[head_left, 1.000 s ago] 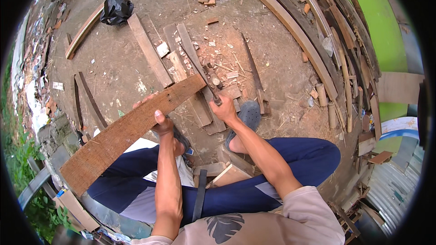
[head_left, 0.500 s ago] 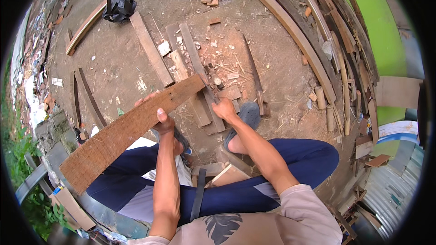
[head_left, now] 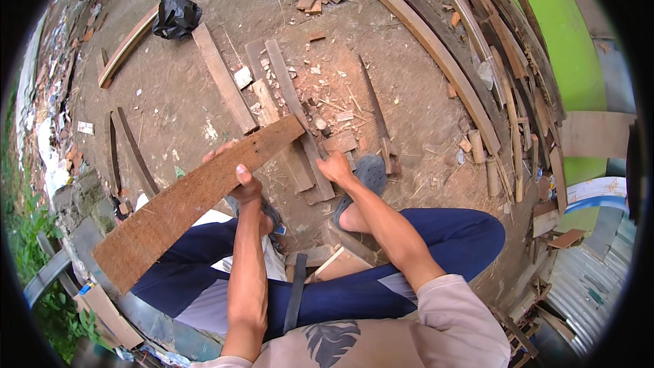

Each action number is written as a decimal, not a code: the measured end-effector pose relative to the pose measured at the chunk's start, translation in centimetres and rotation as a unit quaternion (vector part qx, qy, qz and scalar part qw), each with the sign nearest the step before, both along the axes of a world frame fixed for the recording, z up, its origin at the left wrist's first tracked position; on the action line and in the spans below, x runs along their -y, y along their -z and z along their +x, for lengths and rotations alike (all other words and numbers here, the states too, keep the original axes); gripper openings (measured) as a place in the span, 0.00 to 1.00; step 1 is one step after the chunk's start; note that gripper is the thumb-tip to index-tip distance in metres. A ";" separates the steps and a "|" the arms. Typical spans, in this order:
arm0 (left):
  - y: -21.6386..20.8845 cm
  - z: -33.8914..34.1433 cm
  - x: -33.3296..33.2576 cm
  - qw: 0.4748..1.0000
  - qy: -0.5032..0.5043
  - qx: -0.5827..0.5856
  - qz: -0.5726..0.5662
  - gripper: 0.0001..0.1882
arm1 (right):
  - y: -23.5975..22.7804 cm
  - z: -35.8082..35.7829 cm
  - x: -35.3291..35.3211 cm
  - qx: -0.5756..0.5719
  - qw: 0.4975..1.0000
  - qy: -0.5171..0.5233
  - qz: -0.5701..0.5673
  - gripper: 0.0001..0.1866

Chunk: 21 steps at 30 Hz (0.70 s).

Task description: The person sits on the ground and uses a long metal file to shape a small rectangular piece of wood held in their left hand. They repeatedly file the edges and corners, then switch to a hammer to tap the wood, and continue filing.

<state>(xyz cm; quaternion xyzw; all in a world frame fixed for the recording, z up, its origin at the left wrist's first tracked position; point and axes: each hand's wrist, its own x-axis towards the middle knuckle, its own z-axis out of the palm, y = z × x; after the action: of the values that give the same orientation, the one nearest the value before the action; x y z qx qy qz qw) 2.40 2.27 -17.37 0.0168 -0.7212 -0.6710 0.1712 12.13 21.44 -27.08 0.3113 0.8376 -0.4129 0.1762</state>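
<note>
A rough brown wooden plank (head_left: 197,194) lies slantwise in front of me, its wide end over my left thigh and its narrower end toward the middle. My left hand (head_left: 246,182) grips it around the near edge, thumb on top; the other fingers show at the far edge. Just right of the narrow end, my right hand (head_left: 335,169) is closed beside a long wooden strip (head_left: 291,88) on the ground. What its fingers hold, if anything, is hidden. Another board (head_left: 289,157) lies partly beneath the plank.
A long board (head_left: 219,75) and a black plastic bag (head_left: 177,18) lie at the far left. Wood chips and a dark pointed stake (head_left: 375,109) are ahead. Stacked lumber (head_left: 504,61) curves along the right. A wood block (head_left: 340,264) sits between my legs.
The view has shifted slightly. Both hands and the plank keep nearly the same positions, with no grip changed.
</note>
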 end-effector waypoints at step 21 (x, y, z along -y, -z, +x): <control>1.0 0.0 0.2 1.000 -0.020 0.009 -0.013 0.42 | -1.5 -1.4 -1.0 -0.039 0.997 0.007 -0.071 0.19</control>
<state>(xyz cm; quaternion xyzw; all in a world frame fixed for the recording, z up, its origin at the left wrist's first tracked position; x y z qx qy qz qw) 2.38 2.09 -18.37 0.0354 -0.7307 -0.6580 0.1784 10.73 22.41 -25.57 0.2876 0.8104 -0.4838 0.1625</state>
